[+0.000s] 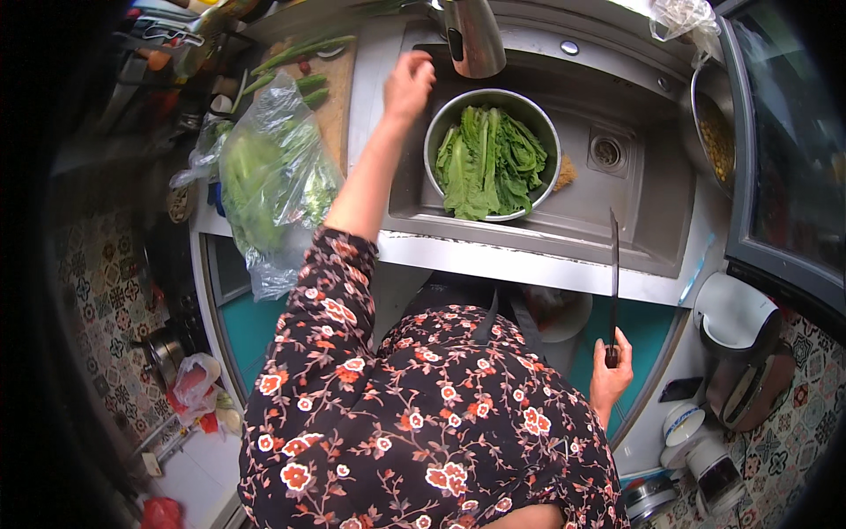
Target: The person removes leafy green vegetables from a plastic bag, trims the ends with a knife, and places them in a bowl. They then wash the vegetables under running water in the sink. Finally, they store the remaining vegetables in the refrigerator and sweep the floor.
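Observation:
My left hand [408, 87] reaches over the sink's left rim, just left of the steel faucet [474, 40]. Its fingers are loosely bent and apart, with nothing visible in them. Low on the right, my right hand [609, 380] grips a kitchen knife [615, 264] by its handle. The thin dark blade points away from me, across the sink's front edge in this view. Green leafy lettuce [489, 159] fills a round metal basin [554, 135], which stands in the stainless steel sink [661, 218] below the faucet.
Left of the sink, a clear plastic bag [271, 172] of greens overlaps a wooden cutting board [338, 73] bearing green vegetables. A brown scrubber [566, 173] lies beside the basin, near the drain [606, 152]. On the right are a bowl of yellow kernels [717, 142] and a window frame [786, 258].

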Demonstrator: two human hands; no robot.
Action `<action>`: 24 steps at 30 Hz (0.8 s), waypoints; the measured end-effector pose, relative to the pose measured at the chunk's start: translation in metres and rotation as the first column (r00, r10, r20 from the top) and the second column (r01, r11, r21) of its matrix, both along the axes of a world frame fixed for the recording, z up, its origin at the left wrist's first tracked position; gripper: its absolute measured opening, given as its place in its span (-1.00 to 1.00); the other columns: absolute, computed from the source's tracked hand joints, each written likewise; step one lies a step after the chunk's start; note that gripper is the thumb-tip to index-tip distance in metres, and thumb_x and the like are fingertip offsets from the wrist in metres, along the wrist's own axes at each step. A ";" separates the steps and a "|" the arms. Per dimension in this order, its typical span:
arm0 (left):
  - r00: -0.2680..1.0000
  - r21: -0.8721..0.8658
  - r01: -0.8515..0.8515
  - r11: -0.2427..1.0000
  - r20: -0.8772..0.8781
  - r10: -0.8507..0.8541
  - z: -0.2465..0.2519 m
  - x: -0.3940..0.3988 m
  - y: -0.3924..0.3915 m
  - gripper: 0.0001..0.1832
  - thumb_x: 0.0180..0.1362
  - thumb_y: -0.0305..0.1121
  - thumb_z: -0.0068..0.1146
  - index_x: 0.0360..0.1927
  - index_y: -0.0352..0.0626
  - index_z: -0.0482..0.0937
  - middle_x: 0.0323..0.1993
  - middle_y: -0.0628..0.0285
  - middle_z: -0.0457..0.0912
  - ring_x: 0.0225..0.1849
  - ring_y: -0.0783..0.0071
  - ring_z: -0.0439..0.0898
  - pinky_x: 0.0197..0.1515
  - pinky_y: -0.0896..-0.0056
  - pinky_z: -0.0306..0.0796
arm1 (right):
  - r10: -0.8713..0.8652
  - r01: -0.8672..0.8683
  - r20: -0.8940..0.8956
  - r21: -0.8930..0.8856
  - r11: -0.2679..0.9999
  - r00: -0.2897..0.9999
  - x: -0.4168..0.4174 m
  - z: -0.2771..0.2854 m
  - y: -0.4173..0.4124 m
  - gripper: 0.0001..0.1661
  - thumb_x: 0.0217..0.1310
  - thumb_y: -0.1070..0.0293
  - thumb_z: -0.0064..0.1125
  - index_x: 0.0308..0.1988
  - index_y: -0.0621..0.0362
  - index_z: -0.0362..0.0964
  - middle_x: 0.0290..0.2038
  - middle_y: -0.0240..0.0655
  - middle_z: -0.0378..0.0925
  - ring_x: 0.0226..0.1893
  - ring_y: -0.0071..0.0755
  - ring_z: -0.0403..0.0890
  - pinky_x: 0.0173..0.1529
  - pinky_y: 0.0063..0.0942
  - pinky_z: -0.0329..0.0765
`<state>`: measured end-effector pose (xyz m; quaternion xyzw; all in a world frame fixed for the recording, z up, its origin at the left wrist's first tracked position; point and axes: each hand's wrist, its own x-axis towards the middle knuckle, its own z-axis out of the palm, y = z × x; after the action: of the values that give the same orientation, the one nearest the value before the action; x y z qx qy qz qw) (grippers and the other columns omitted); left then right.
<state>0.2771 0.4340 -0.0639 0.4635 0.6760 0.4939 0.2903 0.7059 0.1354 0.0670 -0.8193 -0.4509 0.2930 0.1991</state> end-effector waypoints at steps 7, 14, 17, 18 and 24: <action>0.826 -0.092 -0.118 0.989 -0.562 0.046 0.028 -0.064 0.092 -0.51 0.04 -0.28 0.12 0.06 -0.21 0.36 -0.32 0.13 0.64 -0.38 0.43 0.64 -0.23 0.39 0.50 | 0.030 -0.003 -0.181 0.145 0.989 0.983 0.001 0.002 0.007 -0.65 0.19 0.40 0.07 0.00 0.19 0.42 -0.19 -0.41 0.55 -0.39 -0.67 0.41 -0.27 -0.67 0.40; 0.720 -0.127 0.108 0.986 -0.674 -0.166 0.014 -0.061 0.121 -0.72 0.09 -0.13 -0.05 -0.40 -0.12 0.51 -0.49 0.09 0.58 -0.40 0.14 0.57 -0.33 0.15 0.40 | -0.109 0.095 0.090 0.148 0.984 0.990 0.003 0.016 0.000 -0.64 0.03 0.41 0.27 -0.09 0.11 0.50 -0.19 -0.33 0.57 -0.21 -0.46 0.55 -0.09 -0.53 0.45; 0.859 -0.059 0.147 0.987 -0.487 -0.157 -0.001 -0.066 0.143 -0.63 0.13 -0.07 -0.07 -0.21 -0.13 0.55 -0.40 0.10 0.63 -0.32 0.27 0.61 -0.24 0.25 0.42 | -0.171 0.157 0.108 0.124 0.980 0.979 0.000 0.019 -0.004 -0.64 0.02 0.40 0.28 -0.10 0.12 0.51 -0.21 -0.35 0.58 -0.22 -0.46 0.56 -0.10 -0.53 0.44; 0.898 -0.036 0.169 0.985 -0.405 -0.168 -0.006 -0.069 0.149 -0.59 0.14 -0.06 -0.08 -0.14 -0.13 0.57 -0.37 0.11 0.64 -0.29 0.32 0.62 -0.22 0.28 0.43 | -0.187 0.173 0.115 0.120 0.977 0.976 -0.003 0.020 -0.005 -0.64 0.02 0.40 0.28 -0.10 0.12 0.51 -0.21 -0.35 0.58 -0.22 -0.46 0.56 -0.09 -0.53 0.44; 0.783 -0.074 0.496 0.865 -0.391 -0.483 0.004 -0.153 0.200 -0.65 0.07 -0.13 -0.01 -0.27 -0.19 0.60 -0.42 0.17 0.65 -0.33 0.42 0.62 -0.28 0.42 0.44 | -0.223 0.211 0.037 0.204 0.956 0.974 0.013 -0.008 -0.038 -0.60 0.00 0.40 0.31 -0.08 0.10 0.50 -0.30 -0.41 0.56 -0.41 -0.57 0.45 -0.27 -0.58 0.43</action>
<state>0.1237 0.6340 -0.0602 0.7177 0.5689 0.3082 0.2575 0.7184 0.0970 0.0586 -0.8482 -0.3911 0.1982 0.2974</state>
